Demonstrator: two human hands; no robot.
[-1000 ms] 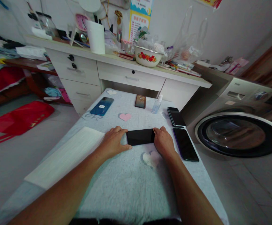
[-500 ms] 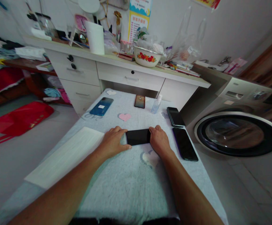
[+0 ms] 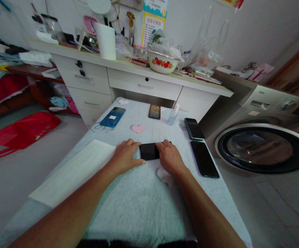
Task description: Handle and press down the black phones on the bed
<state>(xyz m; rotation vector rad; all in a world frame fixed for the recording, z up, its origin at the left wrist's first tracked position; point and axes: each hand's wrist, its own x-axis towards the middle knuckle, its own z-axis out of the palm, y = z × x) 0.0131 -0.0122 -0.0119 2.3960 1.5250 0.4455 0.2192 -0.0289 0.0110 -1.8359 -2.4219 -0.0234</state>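
Observation:
A black smartphone (image 3: 148, 151) lies sideways, screen up, on the cloth-covered table. My left hand (image 3: 126, 156) grips its left end, thumb at the near edge and fingers at the far edge. On the right part of the screen rests my right hand (image 3: 171, 157), its fingers bunched and pressed down, covering much of that end. Whatever those fingers may hold is hidden. Farther right lie a phone with a purple edge (image 3: 204, 159) and a small stack of phones (image 3: 194, 128). A blue phone (image 3: 113, 117) is face down at the far left.
A whitish board (image 3: 73, 172) lies along the table's left side. At the back stand a clear spray bottle (image 3: 173, 115) and a brown-backed phone (image 3: 155, 112). Beyond is a white desk (image 3: 144, 81) with a flowered bowl (image 3: 163, 62); a washing machine (image 3: 263, 137) stands right.
My right hand has slid left from the phone's right edge onto its screen. The left hand keeps its grip, and the phone stays in place.

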